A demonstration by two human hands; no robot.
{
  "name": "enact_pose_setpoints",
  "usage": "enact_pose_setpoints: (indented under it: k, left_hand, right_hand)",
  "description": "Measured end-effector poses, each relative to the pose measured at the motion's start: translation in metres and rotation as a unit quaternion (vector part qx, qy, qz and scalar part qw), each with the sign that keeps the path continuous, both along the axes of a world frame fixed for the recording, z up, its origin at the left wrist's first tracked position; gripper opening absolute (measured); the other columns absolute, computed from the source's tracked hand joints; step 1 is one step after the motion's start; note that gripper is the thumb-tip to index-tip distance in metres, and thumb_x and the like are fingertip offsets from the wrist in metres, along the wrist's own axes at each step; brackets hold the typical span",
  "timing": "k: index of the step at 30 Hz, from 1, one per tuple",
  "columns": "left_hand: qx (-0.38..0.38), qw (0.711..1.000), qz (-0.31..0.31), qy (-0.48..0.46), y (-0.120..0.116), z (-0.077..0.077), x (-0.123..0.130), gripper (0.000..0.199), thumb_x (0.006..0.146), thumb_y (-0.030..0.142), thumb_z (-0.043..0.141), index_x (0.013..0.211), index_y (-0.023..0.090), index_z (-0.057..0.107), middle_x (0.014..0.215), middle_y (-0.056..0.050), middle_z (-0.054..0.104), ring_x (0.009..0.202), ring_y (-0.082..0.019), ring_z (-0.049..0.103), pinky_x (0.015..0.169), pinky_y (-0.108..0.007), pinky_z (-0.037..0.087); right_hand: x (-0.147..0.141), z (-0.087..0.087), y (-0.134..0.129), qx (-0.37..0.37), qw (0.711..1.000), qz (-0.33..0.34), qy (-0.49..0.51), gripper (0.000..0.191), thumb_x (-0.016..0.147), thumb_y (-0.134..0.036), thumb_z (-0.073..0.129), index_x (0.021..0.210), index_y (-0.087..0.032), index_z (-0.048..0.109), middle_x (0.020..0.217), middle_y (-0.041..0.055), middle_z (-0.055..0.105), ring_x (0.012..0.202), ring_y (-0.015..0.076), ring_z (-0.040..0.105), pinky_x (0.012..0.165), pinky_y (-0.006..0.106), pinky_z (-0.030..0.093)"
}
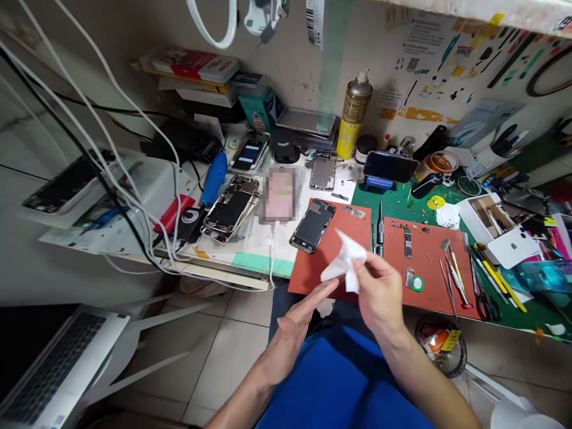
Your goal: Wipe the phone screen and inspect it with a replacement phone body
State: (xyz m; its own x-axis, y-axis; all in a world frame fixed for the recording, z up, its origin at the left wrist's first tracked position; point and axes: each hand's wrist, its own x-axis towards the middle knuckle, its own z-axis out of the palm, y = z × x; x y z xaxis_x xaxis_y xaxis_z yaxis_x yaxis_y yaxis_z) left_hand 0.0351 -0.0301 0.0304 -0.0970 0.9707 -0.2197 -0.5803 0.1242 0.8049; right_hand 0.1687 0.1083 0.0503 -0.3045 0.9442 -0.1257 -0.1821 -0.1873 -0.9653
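- The right hand [379, 292] pinched a crumpled white tissue [346, 259] between thumb and fingers, above the front edge of the reddish-orange mat [308, 271].
- The left hand [292, 333] was held flat, its fingers straight and pressed together, gripping nothing; the fingertips reached just beside the tissue's lower edge, and whether they touched it could not be told.
- Beyond the tissue, a dark phone display assembly [313, 225] lay face down or face up, which was unclear, near the mat's upper left corner.
- A thin metal bracket [354, 211] lay to the right of that assembly.
- A dark screwdriver [380, 229] lay farther right, pointing away from the person.
- Beyond it were a narrow phone logic board [407, 243] and a small part with a round green sticker [417, 282].
- Metal tweezers [456, 275] lay near the right edge, with black-handled scissors [487, 307] just beside the mat.
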Motion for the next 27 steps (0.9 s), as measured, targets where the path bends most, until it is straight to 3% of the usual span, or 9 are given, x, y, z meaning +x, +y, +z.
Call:
enact_pose_setpoints:
  k: [3, 8, 10, 12, 15, 17, 23, 27]
  left_hand:
    - [0.027, 0.999, -0.023, -0.01, 0.008, 0.011, -0.003, 0.108, 0.088, 0.095, 0.024, 0.152, 0.016, 0.061, 0.165, -0.015, 0.051, 0.163, -0.039, 0.029, 0.137, -0.052, 0.011]
    - [0.036, 0.991, 0.013, -0.131, 0.013, 0.014, -0.004, 0.097, 0.095, 0.088, 0.026, 0.142, 0.015, 0.071, 0.153, -0.017, 0.064, 0.156, -0.038, 0.043, 0.134, -0.053, 0.021]
    - [0.032, 0.986, 0.01, -0.163, 0.014, 0.016, -0.004, 0.095, 0.096, 0.087, 0.028, 0.14, 0.015, 0.072, 0.152, -0.017, 0.065, 0.153, -0.039, 0.045, 0.132, -0.055, 0.024]
    - [0.034, 0.983, 0.006, -0.181, 0.016, 0.018, -0.003, 0.095, 0.097, 0.086, 0.026, 0.141, 0.016, 0.072, 0.155, -0.017, 0.062, 0.154, -0.04, 0.044, 0.131, -0.057, 0.025]
    - [0.043, 0.983, 0.011, -0.181, 0.016, 0.018, -0.002, 0.095, 0.098, 0.085, 0.022, 0.139, 0.016, 0.073, 0.156, -0.015, 0.061, 0.155, -0.039, 0.041, 0.131, -0.056, 0.024]
    - [0.045, 0.984, 0.018, -0.17, 0.014, 0.016, -0.002, 0.093, 0.099, 0.083, 0.021, 0.137, 0.017, 0.075, 0.154, -0.014, 0.063, 0.155, -0.038, 0.042, 0.132, -0.054, 0.022]
    - [0.034, 0.991, 0.039, -0.124, 0.012, 0.011, -0.005, 0.086, 0.099, 0.082, 0.033, 0.127, 0.016, 0.08, 0.149, -0.014, 0.067, 0.154, -0.038, 0.043, 0.133, -0.05, 0.021]
    - [0.035, 0.992, 0.042, -0.111, 0.016, 0.011, -0.004, 0.079, 0.1, 0.079, 0.036, 0.124, 0.02, 0.082, 0.151, -0.011, 0.066, 0.157, -0.038, 0.038, 0.134, -0.051, 0.019]
  right_hand:
    - [0.006, -0.002, 0.004, -0.035, 0.998, -0.048, 0.024, 0.025, 0.087, -0.044, 0.087, 0.099, -0.022, 0.083, 0.089, 0.0049, 0.078, 0.076, 0.0188, 0.066, 0.066, 0.031, 0.052]
    - [0.005, -0.003, -0.009, -0.034, 0.999, 0.04, 0.008, 0.02, 0.087, -0.041, 0.087, 0.099, -0.025, 0.086, 0.089, 0.004, 0.079, 0.077, 0.0201, 0.067, 0.068, 0.032, 0.054]
    - [0.005, 0.001, -0.01, 0.016, 0.998, 0.066, -0.017, 0.014, 0.091, -0.035, 0.084, 0.1, -0.025, 0.086, 0.087, 0.0032, 0.076, 0.075, 0.0189, 0.065, 0.066, 0.031, 0.052]
    - [0.007, 0.006, -0.008, 0.118, 0.987, 0.095, -0.058, 0.01, 0.097, -0.028, 0.078, 0.103, -0.025, 0.085, 0.088, 0.0039, 0.075, 0.078, 0.0195, 0.064, 0.067, 0.032, 0.051]
    - [0.011, 0.013, 0.0, 0.277, 0.945, 0.137, -0.105, 0.018, 0.103, -0.019, 0.068, 0.112, -0.025, 0.082, 0.091, 0.0061, 0.075, 0.084, 0.0221, 0.066, 0.073, 0.036, 0.053]
    - [0.013, 0.016, 0.004, 0.341, 0.919, 0.163, -0.115, 0.025, 0.105, -0.013, 0.062, 0.12, -0.024, 0.078, 0.091, 0.0073, 0.074, 0.086, 0.0231, 0.065, 0.075, 0.038, 0.054]
    - [0.015, 0.014, 0.009, 0.439, 0.857, 0.229, -0.144, 0.04, 0.104, -0.003, 0.049, 0.137, -0.02, 0.064, 0.097, 0.0109, 0.069, 0.087, 0.0244, 0.06, 0.075, 0.039, 0.054]
    - [0.016, 0.007, 0.008, 0.463, 0.851, 0.209, -0.129, 0.044, 0.101, 0.002, 0.047, 0.137, -0.018, 0.062, 0.097, 0.011, 0.066, 0.088, 0.0243, 0.058, 0.074, 0.04, 0.052]
